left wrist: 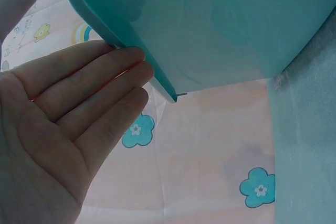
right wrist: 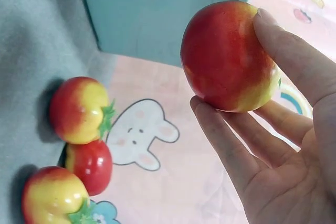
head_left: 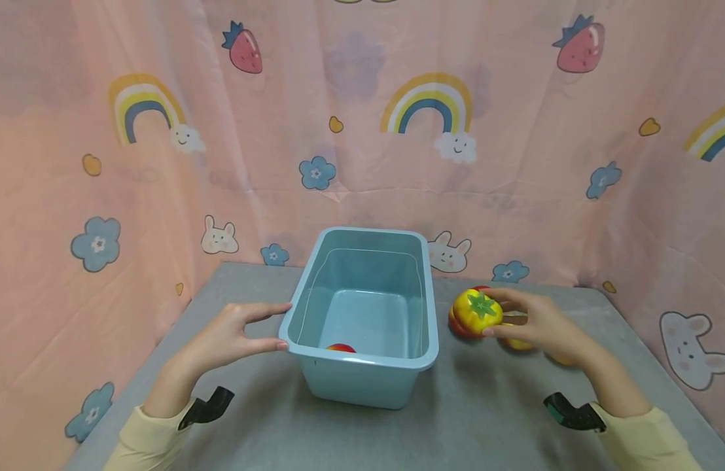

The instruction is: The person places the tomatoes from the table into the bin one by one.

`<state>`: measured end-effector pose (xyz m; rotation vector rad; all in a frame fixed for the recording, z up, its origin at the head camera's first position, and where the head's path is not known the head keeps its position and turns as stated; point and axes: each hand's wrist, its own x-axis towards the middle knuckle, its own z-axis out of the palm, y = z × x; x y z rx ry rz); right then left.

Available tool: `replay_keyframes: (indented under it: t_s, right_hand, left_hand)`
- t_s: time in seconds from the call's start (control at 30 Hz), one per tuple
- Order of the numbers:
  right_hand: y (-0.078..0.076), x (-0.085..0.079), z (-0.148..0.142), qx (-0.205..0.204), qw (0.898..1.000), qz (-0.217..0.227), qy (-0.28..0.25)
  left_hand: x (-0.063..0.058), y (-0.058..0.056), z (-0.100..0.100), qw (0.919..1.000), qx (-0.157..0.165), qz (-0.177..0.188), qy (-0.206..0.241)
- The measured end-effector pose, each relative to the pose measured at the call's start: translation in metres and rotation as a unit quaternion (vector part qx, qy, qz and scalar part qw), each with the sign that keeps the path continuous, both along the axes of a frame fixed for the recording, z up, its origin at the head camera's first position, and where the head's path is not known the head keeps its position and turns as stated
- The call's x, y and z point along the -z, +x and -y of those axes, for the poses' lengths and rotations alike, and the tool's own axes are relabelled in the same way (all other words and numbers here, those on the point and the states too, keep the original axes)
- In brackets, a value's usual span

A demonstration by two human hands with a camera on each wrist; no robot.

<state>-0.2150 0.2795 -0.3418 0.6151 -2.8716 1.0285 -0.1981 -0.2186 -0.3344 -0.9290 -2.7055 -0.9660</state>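
A light blue plastic bin (head_left: 362, 383) stands on the grey table. My left hand (head_left: 235, 332) touches its left rim near the front corner, with fingers fairly straight in the left wrist view. In my right hand (head_left: 545, 322) is a red and yellow tomato (right wrist: 226, 56) with a green leafy top, pinched between thumb and fingertips, raised to the right of the bin. More tomatoes of that kind, one red and yellow (right wrist: 79, 111), one mostly red (right wrist: 94, 166) and one yellow (right wrist: 55, 195), lie on the table below. Inside the bin, a red thing (head_left: 341, 347) shows partly above the near rim.
The grey table (head_left: 250, 418) extends around the bin on both sides. Behind it hangs a pink curtain (head_left: 268, 118) printed with rainbows, rabbits and flowers. A black strap piece (head_left: 208, 407) sits at each wrist.
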Motion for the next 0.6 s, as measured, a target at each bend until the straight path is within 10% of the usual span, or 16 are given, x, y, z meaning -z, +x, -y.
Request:
replay_keyframes:
  t_s: [0.6]
  right_hand:
    - [0.002, -0.026, 0.008, -0.012, 0.997, -0.058, 0.039]
  left_hand:
    - [0.0, 0.0, 0.0, 1.0, 0.002, -0.001, 0.003]
